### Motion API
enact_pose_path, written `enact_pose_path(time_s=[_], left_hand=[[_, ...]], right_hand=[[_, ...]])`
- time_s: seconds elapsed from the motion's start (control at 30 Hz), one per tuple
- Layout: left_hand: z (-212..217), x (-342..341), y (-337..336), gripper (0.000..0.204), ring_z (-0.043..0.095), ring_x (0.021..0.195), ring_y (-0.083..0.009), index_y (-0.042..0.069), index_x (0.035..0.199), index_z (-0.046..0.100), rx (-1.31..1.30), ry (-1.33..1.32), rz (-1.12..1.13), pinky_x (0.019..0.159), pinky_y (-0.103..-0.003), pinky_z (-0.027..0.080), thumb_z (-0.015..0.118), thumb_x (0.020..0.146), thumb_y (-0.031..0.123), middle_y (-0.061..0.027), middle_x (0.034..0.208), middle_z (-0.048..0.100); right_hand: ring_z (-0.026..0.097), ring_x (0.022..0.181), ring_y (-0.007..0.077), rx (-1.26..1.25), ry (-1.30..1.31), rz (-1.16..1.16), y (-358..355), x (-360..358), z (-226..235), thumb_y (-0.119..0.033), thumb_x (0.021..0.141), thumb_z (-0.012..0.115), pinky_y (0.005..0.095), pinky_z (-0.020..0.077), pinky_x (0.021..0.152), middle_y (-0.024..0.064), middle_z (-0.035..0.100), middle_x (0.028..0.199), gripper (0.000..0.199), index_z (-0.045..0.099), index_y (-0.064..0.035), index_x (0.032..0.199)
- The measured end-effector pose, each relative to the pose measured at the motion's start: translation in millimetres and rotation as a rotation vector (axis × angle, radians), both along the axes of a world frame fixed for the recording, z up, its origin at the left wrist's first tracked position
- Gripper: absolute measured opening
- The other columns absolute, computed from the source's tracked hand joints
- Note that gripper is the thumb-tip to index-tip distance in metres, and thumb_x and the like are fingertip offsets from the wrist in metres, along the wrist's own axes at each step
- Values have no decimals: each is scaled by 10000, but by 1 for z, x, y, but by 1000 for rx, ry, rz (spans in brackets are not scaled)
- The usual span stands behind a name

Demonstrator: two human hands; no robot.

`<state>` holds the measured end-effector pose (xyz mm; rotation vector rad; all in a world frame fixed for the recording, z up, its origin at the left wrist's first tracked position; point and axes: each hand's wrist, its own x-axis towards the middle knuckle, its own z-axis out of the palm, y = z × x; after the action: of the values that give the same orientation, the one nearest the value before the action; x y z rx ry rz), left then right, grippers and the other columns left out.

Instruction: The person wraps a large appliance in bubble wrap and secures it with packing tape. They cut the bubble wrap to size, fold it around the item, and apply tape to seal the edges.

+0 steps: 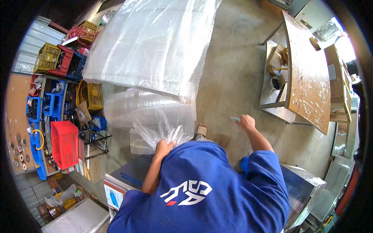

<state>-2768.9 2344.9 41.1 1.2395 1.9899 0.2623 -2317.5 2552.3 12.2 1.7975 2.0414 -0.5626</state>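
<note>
Well, from my head camera the bubble wrap [149, 73] lies ahead of me, running out of view at the top; as far as it shows, its long axis comes from there down toward me, with the far end leaning a little to the right. The broad upper part ends in an edge that slants down to the right, and below it a looser, crumpled part reaches my left hand [165, 148]. That hand grips the near edge, with folds fanning away from it. My right hand [246, 122] is out to the right, apart from the bubble wrap, clenched round a small pale tool [235, 119]; the tool lies nearly level and points left. One sandal [202, 129] of mine shows on the floor [229, 89] between my hands. Off to the left are a red crate [64, 144] and blue bins [48, 104]; to the right stands a scuffed table [307, 66].
</note>
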Motion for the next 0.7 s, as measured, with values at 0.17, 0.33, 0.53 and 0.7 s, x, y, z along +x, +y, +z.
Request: enact_pose_path(time_s=[0.17,0.33,0.53,0.7], left_hand=[[2,-10,0,511,672,886,-451,-54,934,700,-44,61,124,769,-489,517,717,802,440,-306,873,678],[-29,10,40,554,667,935,-454,-60,1012,694,-148,13,-77,809,-472,520,742,785,443,-298,935,684],[-27,94,139,775,570,1192,-405,-12,1319,555,-72,-202,-530,1021,-453,436,728,785,523,-282,1268,595],[-29,163,198,748,530,1237,-377,49,1394,486,73,-234,-569,1050,-424,408,683,842,513,-229,1316,569]], right_hand=[[665,1049,356,-48,-47,-806,-71,33,-7,-767,709,657,442,531,878,196,702,1081,786,733,-50,1021],[685,1012,349,-1,-2,-1158,-124,9,3,-799,716,601,460,537,858,203,713,1043,817,749,-43,988],[682,711,248,243,897,-1393,-172,-10,21,-426,941,620,391,549,678,132,696,856,431,652,-34,1117],[648,693,215,153,1511,-1355,-148,-3,61,-229,989,569,361,535,651,117,648,934,387,396,-85,1303]])
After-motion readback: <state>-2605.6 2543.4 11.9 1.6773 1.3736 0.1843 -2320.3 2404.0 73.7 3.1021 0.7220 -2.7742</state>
